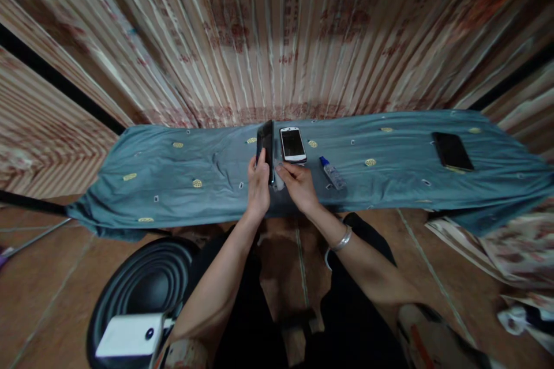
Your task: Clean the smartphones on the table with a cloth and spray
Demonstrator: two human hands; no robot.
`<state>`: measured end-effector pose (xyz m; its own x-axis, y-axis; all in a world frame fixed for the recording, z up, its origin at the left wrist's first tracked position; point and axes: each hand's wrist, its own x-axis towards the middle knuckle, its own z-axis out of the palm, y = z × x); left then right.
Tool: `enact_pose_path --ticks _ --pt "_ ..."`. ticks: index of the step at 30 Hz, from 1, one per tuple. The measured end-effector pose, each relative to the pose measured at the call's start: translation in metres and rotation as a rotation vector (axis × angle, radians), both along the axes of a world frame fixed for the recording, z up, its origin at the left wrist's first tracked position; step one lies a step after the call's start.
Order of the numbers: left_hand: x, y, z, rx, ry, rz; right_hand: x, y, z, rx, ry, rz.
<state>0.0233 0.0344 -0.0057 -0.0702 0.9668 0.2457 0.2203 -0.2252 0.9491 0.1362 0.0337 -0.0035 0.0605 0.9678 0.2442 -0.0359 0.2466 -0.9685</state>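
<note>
My left hand [258, 191] is closed around a dark smartphone [265, 147] and tilts it up on its long edge above the cloth. Just to its right, my right hand [302, 189] has thumb and forefinger pinched together near the phone's lower edge. What the pinch holds, if anything, is too small to name; a small pale patch [279, 181] shows by the fingertips. A white-framed phone [293, 145] with a dark screen lies right beyond my right hand. To the right of that hand lies a small clear bottle with a blue cap [332, 173].
A teal patterned cloth [216, 164] covers the long narrow table. Another black phone [452, 151] lies toward its right end. Pleated curtains [259, 40] hang behind. Below left, a white device [130, 335] rests on a round black ringed object [149, 282].
</note>
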Motion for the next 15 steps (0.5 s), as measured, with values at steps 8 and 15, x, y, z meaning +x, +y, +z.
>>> enact_pose_path --ticks 8,15 --pt "0.003 -0.008 -0.008 0.046 0.186 -0.012 0.016 0.015 0.001 -0.02 0.181 -0.088" --pt "0.001 -0.005 -0.006 -0.079 -0.123 0.028 0.017 0.019 -0.003 -0.079 0.25 -0.087"
